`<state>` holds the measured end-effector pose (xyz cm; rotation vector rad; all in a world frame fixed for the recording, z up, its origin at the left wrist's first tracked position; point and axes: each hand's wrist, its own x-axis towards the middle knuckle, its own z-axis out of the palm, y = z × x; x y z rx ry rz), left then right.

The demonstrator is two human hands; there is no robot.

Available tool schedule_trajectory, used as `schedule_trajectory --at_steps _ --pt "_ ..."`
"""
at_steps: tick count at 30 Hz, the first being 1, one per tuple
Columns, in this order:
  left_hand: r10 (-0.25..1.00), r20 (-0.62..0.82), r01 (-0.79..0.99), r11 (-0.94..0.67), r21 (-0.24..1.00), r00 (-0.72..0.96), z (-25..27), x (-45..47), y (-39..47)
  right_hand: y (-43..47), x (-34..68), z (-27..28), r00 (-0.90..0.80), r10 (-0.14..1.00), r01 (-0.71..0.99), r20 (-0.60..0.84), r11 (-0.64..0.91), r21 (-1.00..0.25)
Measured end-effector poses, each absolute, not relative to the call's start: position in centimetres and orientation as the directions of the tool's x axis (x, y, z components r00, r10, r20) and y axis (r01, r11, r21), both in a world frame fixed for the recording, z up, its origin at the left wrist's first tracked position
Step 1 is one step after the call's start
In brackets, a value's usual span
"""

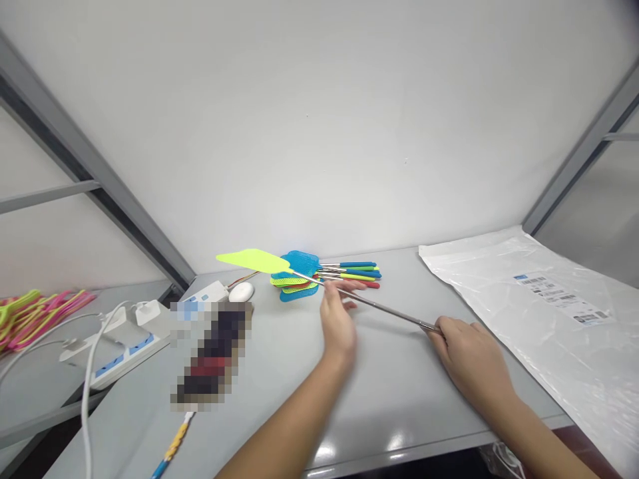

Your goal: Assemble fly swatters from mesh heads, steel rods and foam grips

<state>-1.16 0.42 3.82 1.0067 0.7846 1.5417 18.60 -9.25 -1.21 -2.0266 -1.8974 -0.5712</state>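
Note:
A yellow-green fly swatter (257, 260) with an extended metal shaft slants across the middle of the view, its flat head up and to the left. My right hand (472, 349) is wrapped around its handle end, which the fingers hide. Farther up the shaft, my left hand (339, 319) holds the rod between thumb and fingers, some of them partly stretched out. Behind my left hand lies a pile of fly swatters (302, 263) in blue, green and red, their handles pointing right.
A white plastic mailing bag (549, 299) with a label covers the right side of the grey table (389, 406). At left are a power strip (130, 356) with cables, a round white object (241, 292), a blurred-out item (212, 356) and pink-yellow hangers or similar pieces (40, 316).

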Motion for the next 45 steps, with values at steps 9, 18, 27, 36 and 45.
schedule_trajectory --at_steps 9,18,27,36,45 --pt "0.968 0.240 -0.513 -0.240 0.824 -0.067 5.4 -2.0 0.3 -9.4 18.7 -0.8 0.068 0.871 0.997 0.486 -0.040 -0.068" --pt "0.925 0.088 -0.543 -0.291 0.788 -0.369 5.7 -4.8 4.3 -9.4 18.6 -0.9 0.037 0.876 0.999 0.481 -0.031 -0.022" --pt "0.968 0.251 -0.468 -0.225 0.854 -0.008 4.0 -1.1 0.3 -9.5 18.1 -0.6 0.042 0.864 0.997 0.502 -0.071 0.038" --pt "0.989 0.082 -0.613 -0.142 0.778 -0.124 4.5 -1.8 0.9 -9.4 18.6 -0.9 0.022 0.850 0.999 0.526 0.000 -0.041" --pt "0.941 0.079 -0.555 -0.261 0.790 -0.329 5.1 -3.7 2.7 -10.1 18.2 -0.7 0.080 0.905 0.986 0.418 -0.011 -0.165"
